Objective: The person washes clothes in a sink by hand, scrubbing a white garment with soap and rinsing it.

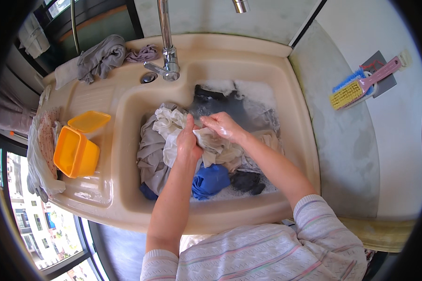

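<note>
My left hand grips a wet white cloth over the basin, thumb pointing up. Close on its right, my right hand holds the same cloth, with suds on the wrist. Bunched white fabric lies just left of my hands, on a heap of grey fabric. Below them sits a wadded blue cloth, beside a dark grey one. Dark fabric is partly under cloudy, foamy water at the back. My fingers hide part of the held cloth.
The beige sink has a chrome faucet behind. A yellow lidded tub stands open on the left drainboard, near a plastic bag. Grey cloth lies at the back left. Scrub brushes hang on the right wall.
</note>
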Demonstrator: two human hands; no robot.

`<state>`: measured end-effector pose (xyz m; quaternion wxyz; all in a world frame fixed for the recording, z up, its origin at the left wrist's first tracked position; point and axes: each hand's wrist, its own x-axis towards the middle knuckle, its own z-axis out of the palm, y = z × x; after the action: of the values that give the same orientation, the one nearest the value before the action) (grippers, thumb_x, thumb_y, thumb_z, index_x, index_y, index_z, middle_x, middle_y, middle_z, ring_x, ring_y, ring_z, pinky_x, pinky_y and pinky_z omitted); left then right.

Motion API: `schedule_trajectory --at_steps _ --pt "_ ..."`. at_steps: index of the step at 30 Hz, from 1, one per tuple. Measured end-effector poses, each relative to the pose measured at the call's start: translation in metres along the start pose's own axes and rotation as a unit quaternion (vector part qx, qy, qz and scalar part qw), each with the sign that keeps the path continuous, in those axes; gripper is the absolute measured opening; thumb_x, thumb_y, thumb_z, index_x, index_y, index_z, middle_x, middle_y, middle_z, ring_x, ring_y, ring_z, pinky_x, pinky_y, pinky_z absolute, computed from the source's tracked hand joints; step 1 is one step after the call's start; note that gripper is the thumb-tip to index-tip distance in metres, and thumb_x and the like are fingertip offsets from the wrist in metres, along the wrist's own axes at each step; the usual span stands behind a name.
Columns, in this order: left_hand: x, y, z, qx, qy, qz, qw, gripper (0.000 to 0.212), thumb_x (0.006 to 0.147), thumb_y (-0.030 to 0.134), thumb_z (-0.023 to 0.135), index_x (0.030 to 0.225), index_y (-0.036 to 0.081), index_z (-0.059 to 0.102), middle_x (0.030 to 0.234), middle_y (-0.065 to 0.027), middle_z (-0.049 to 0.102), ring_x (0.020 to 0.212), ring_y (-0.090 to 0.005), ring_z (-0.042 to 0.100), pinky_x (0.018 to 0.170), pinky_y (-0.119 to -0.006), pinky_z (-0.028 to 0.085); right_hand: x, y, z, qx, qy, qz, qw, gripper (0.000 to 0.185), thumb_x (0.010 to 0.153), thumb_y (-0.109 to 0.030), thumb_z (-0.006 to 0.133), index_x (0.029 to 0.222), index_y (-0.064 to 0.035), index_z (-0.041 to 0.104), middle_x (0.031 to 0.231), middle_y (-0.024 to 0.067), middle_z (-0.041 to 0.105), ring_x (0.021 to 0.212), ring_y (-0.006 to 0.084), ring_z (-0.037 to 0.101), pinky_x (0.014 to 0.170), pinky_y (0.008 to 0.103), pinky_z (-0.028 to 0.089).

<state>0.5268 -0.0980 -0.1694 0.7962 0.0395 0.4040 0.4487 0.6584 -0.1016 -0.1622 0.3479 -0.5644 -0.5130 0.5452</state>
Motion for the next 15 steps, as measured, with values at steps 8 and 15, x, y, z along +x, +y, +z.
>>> schedule_trajectory --at_steps 8,15 --pt "0.0 -0.002 -0.005 -0.003 -0.021 0.033 0.999 0.036 0.084 0.038 0.053 0.068 0.007 0.042 0.062 -0.0032 0.043 0.056 -0.0177 0.045 0.052 -0.035 0.043 -0.004 0.003 0.015 0.073 0.079 -0.01 0.994 0.046 0.085 -0.042 0.05 0.058 -0.0038 0.051 0.05 -0.0021 0.041 0.045 0.0073 0.033 0.04 0.0257 0.027" --pt "0.038 -0.008 -0.052 0.319 -0.067 0.218 0.92 0.036 0.085 0.039 0.05 0.081 0.003 0.047 0.069 -0.0052 0.051 0.061 -0.0202 0.049 0.057 -0.036 0.043 -0.04 -0.04 0.068 -0.216 0.173 -0.405 0.871 0.032 0.083 -0.028 0.054 0.061 -0.0043 0.052 0.053 0.0106 0.054 0.044 0.0212 0.052 0.045 0.0334 0.04"
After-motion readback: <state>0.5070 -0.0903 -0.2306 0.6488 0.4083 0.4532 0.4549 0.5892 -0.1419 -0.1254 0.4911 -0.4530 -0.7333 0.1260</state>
